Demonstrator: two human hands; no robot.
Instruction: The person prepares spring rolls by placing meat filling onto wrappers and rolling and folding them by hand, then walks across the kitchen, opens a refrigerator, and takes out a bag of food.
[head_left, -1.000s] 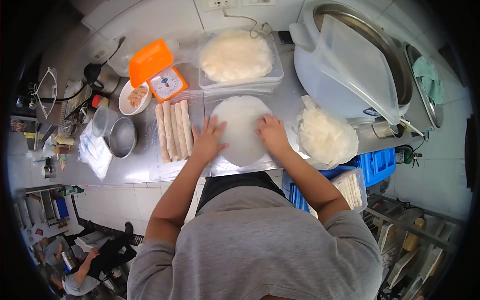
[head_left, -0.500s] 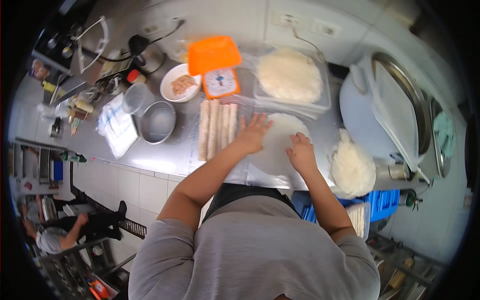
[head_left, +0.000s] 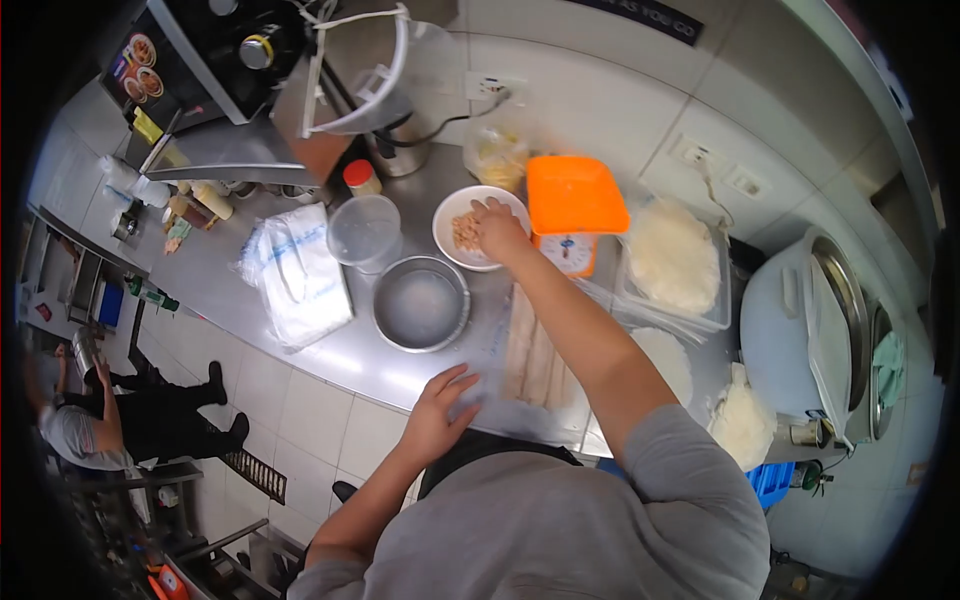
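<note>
My right hand (head_left: 503, 236) reaches into a white bowl (head_left: 451, 207) of small pinkish food pieces (head_left: 466, 232). Its fingers look spread over the pieces, though the fingertips are partly hidden. Above the counter's front edge, my left hand (head_left: 438, 412) is open and holds nothing, below the round metal pan (head_left: 421, 305). Several long pale rolls (head_left: 530, 352) lie side by side on plastic, partly covered by my right forearm. A round white wrapper sheet (head_left: 662, 358) lies to the right of that arm.
An orange scale (head_left: 575, 195) stands behind the rolls. To its right are a plastic tub (head_left: 675, 255) of white stuff, a white bundle (head_left: 743, 425) and a large pale bin (head_left: 790, 330). Plastic bags (head_left: 300, 275) lie left. Another person (head_left: 85, 430) stands far left.
My right hand has left the white sheet and crossed leftward into the bowl. My left hand has moved off the sheet to the counter's front edge. The view has shifted left.
</note>
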